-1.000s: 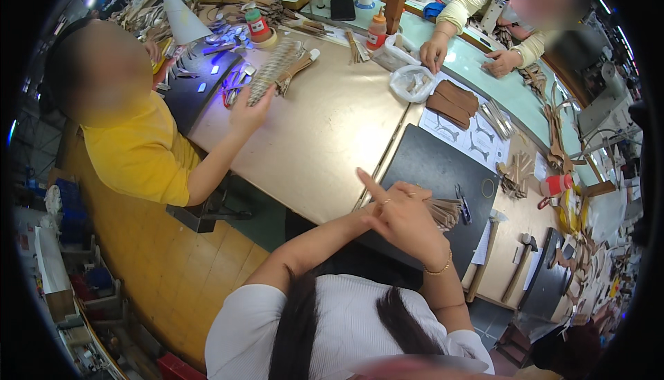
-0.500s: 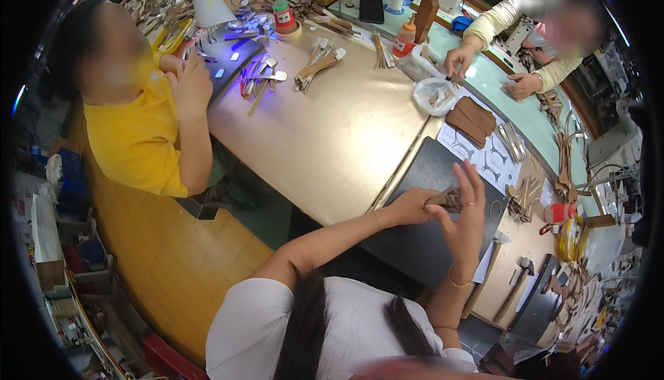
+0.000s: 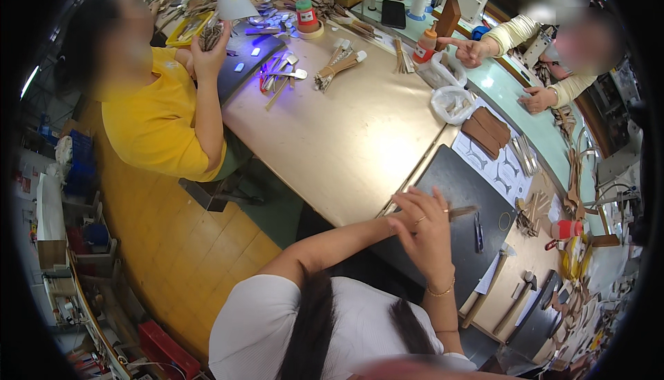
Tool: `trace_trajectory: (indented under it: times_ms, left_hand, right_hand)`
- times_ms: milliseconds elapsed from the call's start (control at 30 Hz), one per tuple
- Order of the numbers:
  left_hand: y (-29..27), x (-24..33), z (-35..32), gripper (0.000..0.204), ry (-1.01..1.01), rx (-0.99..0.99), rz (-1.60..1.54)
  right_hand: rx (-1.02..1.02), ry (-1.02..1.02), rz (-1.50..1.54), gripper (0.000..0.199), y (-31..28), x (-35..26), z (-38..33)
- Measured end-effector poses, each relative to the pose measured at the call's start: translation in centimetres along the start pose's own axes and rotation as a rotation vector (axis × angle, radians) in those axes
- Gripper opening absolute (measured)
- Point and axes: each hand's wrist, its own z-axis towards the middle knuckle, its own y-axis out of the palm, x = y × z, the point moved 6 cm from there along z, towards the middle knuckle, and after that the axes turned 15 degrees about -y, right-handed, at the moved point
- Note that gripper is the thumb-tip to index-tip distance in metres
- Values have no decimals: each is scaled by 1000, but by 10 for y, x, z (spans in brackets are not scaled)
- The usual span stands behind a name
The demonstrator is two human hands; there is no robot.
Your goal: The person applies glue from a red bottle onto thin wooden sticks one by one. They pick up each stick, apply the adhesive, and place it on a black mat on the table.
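Observation:
My right hand (image 3: 423, 231) is raised over the black board (image 3: 443, 172), its fingers stretched and thumb apart, with nothing seen in it. It passes in front of my left hand, hiding those fingers; only the left forearm (image 3: 346, 241) and wrist show behind it. A small bundle of thin brown strips (image 3: 463, 210) juts out to the right past my right hand, in line with the left arm. On the board beside it lies a slim dark tool (image 3: 478, 233). A loose rubber band (image 3: 505, 221) rests near the board's right edge.
Brown leather pieces (image 3: 486, 132) lie on printed sheets beyond the board. Plastic bags (image 3: 453, 105) and a red-labelled bottle (image 3: 424, 46) stand farther off. Hammers (image 3: 515, 304) lie at right. A person in yellow (image 3: 155, 117) sits at left; another person's hand (image 3: 470, 51) is across the table.
My right hand has swung left across my left hand, uncovering the dark tool. The person across lifted a hand from the bags; the person in yellow raised a hand holding a bundle.

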Motion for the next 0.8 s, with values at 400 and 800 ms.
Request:
trace_trajectory:
  times_ms: [400,800]
  left_hand:
    - [11,-5,2,25,-47,-92,26]
    - [-1,-11,1,34,-181,-89,-306]
  right_hand:
    - [-50,-18,-144,34,-6,-2,1]
    - [289,467,238,63,-36,80,-62]
